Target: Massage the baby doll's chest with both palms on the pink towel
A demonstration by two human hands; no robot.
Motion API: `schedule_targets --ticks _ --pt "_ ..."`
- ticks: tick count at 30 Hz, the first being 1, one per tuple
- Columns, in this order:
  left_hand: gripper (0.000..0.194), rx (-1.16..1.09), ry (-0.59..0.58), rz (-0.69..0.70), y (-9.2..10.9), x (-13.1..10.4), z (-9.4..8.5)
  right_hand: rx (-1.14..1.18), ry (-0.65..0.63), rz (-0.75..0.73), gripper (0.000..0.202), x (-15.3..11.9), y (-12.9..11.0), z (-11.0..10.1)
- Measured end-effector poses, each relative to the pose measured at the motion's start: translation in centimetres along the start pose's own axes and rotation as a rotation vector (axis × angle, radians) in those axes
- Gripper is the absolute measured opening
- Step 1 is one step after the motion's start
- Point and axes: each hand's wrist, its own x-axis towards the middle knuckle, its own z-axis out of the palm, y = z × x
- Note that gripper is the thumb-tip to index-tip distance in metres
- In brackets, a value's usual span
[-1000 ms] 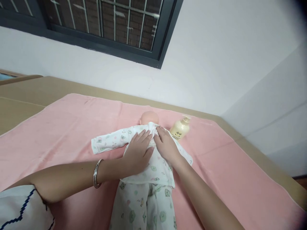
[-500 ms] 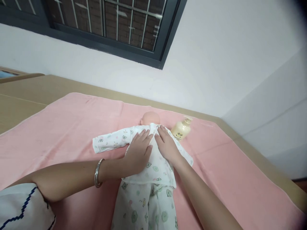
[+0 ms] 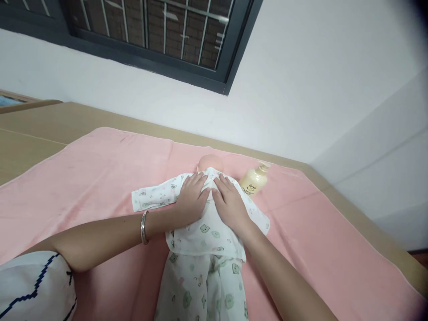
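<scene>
Resting palms-down on clothed doll (image 3: 207, 243): left hand (image 3: 193, 199), right hand (image 3: 231, 206), fingers slightly spread, pinching nothing. Light, even pressure on both sides should work best. Doll lies on pink blanket (image 3: 100, 187); bottle (image 3: 254, 180) beyond right hand.

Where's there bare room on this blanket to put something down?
The pink blanket is bare left of the doll and its outstretched sleeve, beyond the left forearm, and right of the bottle and right forearm. The middle is crowded: the left hand and right hand rest on the doll, bottle close by.
</scene>
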Motion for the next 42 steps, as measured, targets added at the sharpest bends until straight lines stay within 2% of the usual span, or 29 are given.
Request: schedule_targets --ticks 6,11,13,17,20,22,24,28,30,33,36,38,42 --pt "0.049 0.015 -0.017 -0.011 0.6 -1.2 -0.1 0.048 0.025 0.005 0.051 0.5 1.4 0.5" --pt "0.053 0.022 -0.107 -0.035 1.4 -1.8 -0.6 0.032 0.014 0.046 0.057 1.3 2.4 -0.1" --pt "0.052 0.028 -0.14 -0.048 1.1 -1.0 -1.0 -0.011 0.006 0.052 0.058 0.9 1.7 -0.2" --pt "0.055 0.051 -0.206 -0.073 0.0 1.5 -1.6 -0.14 -0.008 0.043 0.063 -1.7 -1.7 0.3" --pt "0.055 0.097 -0.206 -0.085 -0.3 2.0 -1.7 -0.158 -0.048 -0.008 0.066 -2.8 -3.2 0.3" --pt "0.054 0.132 -0.19 -0.064 0.0 1.3 -1.5 -0.106 -0.066 -0.015 0.061 -2.2 -2.4 0.1" --pt "0.054 0.148 -0.186 -0.022 0.6 0.1 -1.2 -0.014 -0.063 0.001 0.055 -0.8 -0.7 -0.2" --pt "0.052 0.135 -0.195 0.046 1.0 -1.5 -0.6 0.087 0.024 0.021 0.049 1.2 2.0 0.0" --pt "0.048 0.153 -0.194 0.101 0.6 -1.2 -0.5 0.043 0.048 0.02 0.05 0.8 1.6 0.3" --pt "0.045 0.18 -0.211 0.2 -0.5 0.2 -0.6 -0.074 0.044 -0.013 0.052 -1.0 -0.7 0.7" --pt "0.049 0.118 -0.191 0.081 -0.9 1.2 -0.7 -0.137 -0.004 -0.074 0.053 -2.2 -2.2 0.5" --pt "0.05 0.068 -0.161 0.001 -0.4 1.0 -0.8 -0.109 -0.032 -0.074 0.052 -1.9 -1.9 0.1" --pt "0.049 0.014 -0.154 0.05 1.1 -1.1 -1.1 0.049 -0.001 -0.031 0.045 0.3 0.7 -0.5"
